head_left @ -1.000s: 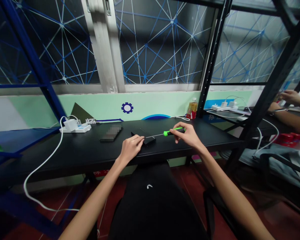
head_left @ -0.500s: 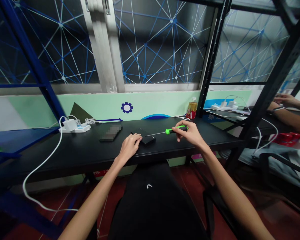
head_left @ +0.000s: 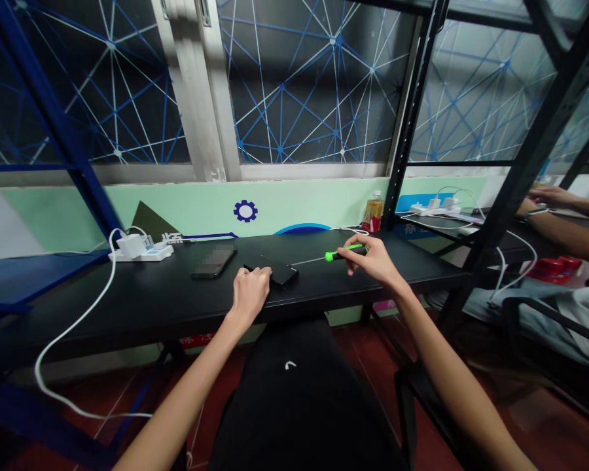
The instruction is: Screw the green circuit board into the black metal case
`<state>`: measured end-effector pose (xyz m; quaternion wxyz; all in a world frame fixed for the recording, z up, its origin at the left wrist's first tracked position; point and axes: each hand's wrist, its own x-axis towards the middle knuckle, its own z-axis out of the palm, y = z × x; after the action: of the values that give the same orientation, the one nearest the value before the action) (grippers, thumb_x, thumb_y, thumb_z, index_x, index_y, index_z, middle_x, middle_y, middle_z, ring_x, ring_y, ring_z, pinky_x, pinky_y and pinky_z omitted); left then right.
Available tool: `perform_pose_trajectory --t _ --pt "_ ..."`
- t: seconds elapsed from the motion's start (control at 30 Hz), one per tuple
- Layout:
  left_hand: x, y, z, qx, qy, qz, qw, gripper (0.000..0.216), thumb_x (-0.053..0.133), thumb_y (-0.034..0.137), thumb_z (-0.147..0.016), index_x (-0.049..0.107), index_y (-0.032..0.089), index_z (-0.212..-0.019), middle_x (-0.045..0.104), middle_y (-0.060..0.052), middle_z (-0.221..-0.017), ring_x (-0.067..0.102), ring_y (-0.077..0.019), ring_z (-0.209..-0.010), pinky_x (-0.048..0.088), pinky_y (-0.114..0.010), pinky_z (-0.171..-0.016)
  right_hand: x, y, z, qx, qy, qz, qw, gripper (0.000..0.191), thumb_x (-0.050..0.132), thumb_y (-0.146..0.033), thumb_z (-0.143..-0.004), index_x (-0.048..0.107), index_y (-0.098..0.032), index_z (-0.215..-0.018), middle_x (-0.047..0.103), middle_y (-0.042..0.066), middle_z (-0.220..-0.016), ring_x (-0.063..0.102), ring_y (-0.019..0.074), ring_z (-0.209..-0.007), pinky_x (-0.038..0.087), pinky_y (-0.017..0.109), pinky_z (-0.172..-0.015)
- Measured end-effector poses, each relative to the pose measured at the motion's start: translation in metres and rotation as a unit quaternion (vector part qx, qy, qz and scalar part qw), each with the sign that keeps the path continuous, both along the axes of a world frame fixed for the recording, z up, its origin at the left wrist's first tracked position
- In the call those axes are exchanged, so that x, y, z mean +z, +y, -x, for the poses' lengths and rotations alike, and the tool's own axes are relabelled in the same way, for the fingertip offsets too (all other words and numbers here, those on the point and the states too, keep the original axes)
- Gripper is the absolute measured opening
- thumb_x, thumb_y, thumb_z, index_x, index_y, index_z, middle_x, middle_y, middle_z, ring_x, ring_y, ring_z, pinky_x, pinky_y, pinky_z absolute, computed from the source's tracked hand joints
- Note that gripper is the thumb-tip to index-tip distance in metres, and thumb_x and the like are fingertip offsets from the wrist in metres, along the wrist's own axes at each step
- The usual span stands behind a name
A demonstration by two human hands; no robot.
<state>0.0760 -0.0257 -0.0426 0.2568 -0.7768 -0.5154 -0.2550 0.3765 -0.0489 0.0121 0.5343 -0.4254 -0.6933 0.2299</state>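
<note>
My right hand (head_left: 373, 261) is closed in a fingertip pinch on the screwdriver (head_left: 341, 252). I hold it nearly level over the table (head_left: 152, 301), with the tip reaching the far right edge of the box (head_left: 279, 271); I cannot tell whether it touches. My left hand (head_left: 249, 293) lies curled on the box's near left corner, and I cannot tell whether it grips or only presses.

The pinch sits far back on the handle, so I judge the long shaft could wander and skid off, scoring the lid or jabbing my left fingers. If that hand only rests, the box might slide on the smooth top.

The handle is round green-and-black plastic and the shaft is slim bare metal. The box is flat, matt black and square-cornered, and it barely stands out from the black table. Left of it lies a dark slab of a phone (head_left: 213, 260), then a white power strip (head_left: 142, 251).
</note>
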Motion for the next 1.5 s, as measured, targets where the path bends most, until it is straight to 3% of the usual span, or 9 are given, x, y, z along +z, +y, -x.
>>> perform_pose_trajectory --t 0.2,0.47,0.83,1.5 --pt "0.002 -0.002 -0.001 0.063 0.024 0.012 0.998 0.032 0.041 0.018 -0.098 0.071 0.017 -0.087 0.074 -0.013 -0.077 0.069 -0.0268 -0.067 0.038 -0.034 -0.065 -0.007 0.016 -0.014 0.042 0.054 0.098 0.993 0.04 0.079 -0.052 -0.07 0.06 -0.017 -0.08 0.064 0.001 -0.055 0.063 0.0152 -0.044 0.045 0.024 -0.043" --pt "-0.001 0.003 0.004 0.1 0.016 0.016 0.995 0.035 0.04 0.018 -0.097 0.073 0.015 -0.087 0.074 -0.016 -0.076 0.069 -0.0284 -0.067 0.037 -0.033 -0.06 -0.032 0.041 -0.029 0.063 0.116 0.198 0.971 0.041 0.085 -0.047 -0.064 0.06 -0.017 -0.078 0.065 0.001 -0.057 0.063 0.0144 -0.044 0.054 0.025 -0.045" --pt "0.003 -0.001 0.002 0.115 0.013 0.046 0.992 0.037 0.036 0.016 -0.096 0.073 0.014 -0.087 0.074 -0.015 -0.083 0.071 -0.0303 -0.079 0.04 -0.036 -0.068 -0.042 0.048 -0.021 0.067 0.147 0.207 0.965 0.044 0.088 -0.045 -0.061 0.06 -0.016 -0.079 0.065 0.002 -0.057 0.063 0.0149 -0.046 0.056 0.025 -0.045" --pt "0.004 -0.002 0.002 0.114 0.005 0.037 0.993 0.037 0.039 0.019 -0.096 0.073 0.017 -0.083 0.074 -0.014 -0.081 0.071 -0.0289 -0.083 0.038 -0.033 -0.065 -0.047 0.051 -0.011 0.047 0.151 0.201 0.967 0.042 0.087 -0.043 -0.063 0.061 -0.015 -0.08 0.065 0.003 -0.056 0.061 0.0134 -0.044 0.055 0.024 -0.043"
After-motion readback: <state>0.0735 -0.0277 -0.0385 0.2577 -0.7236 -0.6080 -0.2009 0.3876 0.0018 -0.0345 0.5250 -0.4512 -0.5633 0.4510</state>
